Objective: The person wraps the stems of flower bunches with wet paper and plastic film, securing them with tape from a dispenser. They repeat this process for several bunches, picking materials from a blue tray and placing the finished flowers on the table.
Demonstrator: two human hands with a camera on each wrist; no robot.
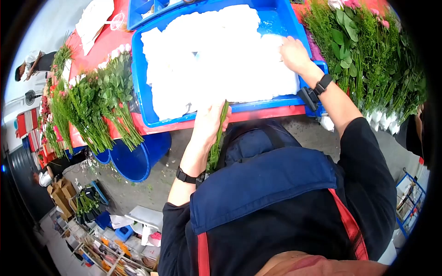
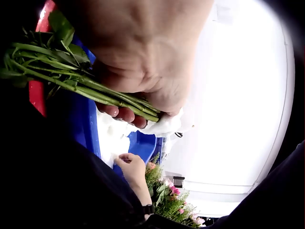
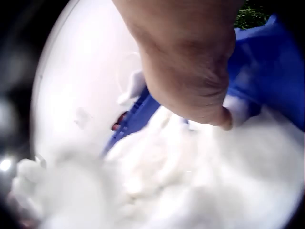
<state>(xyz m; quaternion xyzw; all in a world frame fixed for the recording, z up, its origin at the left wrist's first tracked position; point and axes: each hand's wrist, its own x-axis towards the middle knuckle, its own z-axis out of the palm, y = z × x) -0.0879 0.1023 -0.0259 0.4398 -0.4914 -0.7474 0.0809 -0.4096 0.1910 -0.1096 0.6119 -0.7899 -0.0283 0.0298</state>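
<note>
Head view looks down over tray; both wrist views sit close, sharing its white material.

Large blue rectangular plastic tub: one, at the near edge of the red-covered surface. Round blue plastic buckets: at least two, below. Red fabric straps: two. Black wristbands: two.

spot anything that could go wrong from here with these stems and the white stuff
The cut stems could bruise or bend if the left hand squeezes harder, since its fingers curl round them. The white material might spill if the right hand drags it, as it reaches the blue tray's near rim. The flower bunches overhanging the table could get knocked.
</note>
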